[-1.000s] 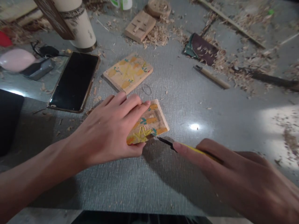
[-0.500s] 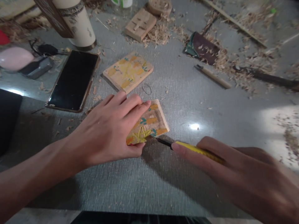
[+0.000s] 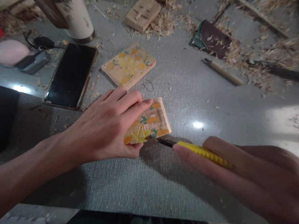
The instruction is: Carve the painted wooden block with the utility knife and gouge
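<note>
My left hand [image 3: 116, 124] grips a small painted wooden block [image 3: 149, 119], its thumb at the near edge and fingers over the top. Orange and teal marks and a yellow star show on the block; its left part is hidden under the hand. A yellow utility knife [image 3: 203, 153] is in my closed right hand [image 3: 238, 174], forefinger stretched along the handle. The blade points left, at the block's near edge; whether it touches the wood I cannot tell. A second painted wooden block [image 3: 129, 66] lies just beyond my left hand.
On the left are a phone [image 3: 71, 74], a cream tumbler [image 3: 80, 20] and a pink rounded object [image 3: 12, 52]. At the back lie a carved wooden block [image 3: 143, 15] and wood shavings [image 3: 167, 25]. A carving tool [image 3: 223, 72] and a dark leather piece [image 3: 216, 39] lie right.
The view has shifted a little, so the far objects sit higher in it. My right hand with the knife has moved slightly right; my left hand keeps its hold on the block.
</note>
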`<act>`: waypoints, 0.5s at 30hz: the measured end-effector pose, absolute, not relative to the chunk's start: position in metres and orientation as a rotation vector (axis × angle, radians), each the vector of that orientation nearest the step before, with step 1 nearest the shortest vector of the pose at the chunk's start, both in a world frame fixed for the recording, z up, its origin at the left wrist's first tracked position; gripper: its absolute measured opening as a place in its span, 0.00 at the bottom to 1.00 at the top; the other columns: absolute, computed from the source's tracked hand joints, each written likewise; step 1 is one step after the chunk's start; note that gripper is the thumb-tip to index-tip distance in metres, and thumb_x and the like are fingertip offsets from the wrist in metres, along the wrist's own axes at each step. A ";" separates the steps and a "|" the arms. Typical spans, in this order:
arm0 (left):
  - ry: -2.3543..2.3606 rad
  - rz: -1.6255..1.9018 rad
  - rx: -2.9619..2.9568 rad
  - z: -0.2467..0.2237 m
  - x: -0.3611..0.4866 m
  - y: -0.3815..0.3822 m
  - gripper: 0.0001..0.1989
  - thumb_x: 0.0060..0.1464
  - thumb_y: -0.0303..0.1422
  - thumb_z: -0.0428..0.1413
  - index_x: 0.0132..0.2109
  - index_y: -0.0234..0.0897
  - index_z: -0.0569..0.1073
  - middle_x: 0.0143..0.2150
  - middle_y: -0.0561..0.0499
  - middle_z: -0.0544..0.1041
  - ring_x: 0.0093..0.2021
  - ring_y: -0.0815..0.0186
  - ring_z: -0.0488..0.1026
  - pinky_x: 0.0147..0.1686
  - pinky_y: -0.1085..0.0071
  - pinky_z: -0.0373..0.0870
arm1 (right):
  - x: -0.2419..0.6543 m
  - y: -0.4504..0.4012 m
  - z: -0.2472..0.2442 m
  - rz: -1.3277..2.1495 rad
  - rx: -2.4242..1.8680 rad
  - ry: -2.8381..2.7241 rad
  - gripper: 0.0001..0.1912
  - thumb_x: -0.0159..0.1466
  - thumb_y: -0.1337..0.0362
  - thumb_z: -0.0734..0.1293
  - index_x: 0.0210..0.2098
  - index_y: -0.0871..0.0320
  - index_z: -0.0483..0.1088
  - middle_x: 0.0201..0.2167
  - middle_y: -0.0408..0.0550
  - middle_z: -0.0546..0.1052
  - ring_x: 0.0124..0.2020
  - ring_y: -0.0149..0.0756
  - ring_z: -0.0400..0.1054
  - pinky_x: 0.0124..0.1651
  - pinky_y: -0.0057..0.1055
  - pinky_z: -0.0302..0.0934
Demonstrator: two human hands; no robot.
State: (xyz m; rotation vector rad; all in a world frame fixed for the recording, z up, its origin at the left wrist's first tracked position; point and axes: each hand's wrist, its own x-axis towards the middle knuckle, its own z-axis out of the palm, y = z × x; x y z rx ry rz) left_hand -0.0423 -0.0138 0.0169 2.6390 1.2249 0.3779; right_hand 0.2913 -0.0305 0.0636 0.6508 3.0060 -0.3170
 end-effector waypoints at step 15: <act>1.187 0.301 2.595 0.023 -0.045 -0.013 0.40 0.57 0.37 0.64 0.73 0.25 0.66 0.59 0.38 0.73 0.61 0.43 0.71 0.60 0.46 0.74 | 0.312 -0.022 0.058 -0.490 0.735 3.018 0.42 0.71 0.66 0.59 0.83 0.42 0.49 0.51 0.49 0.85 0.25 0.39 0.74 0.20 0.36 0.65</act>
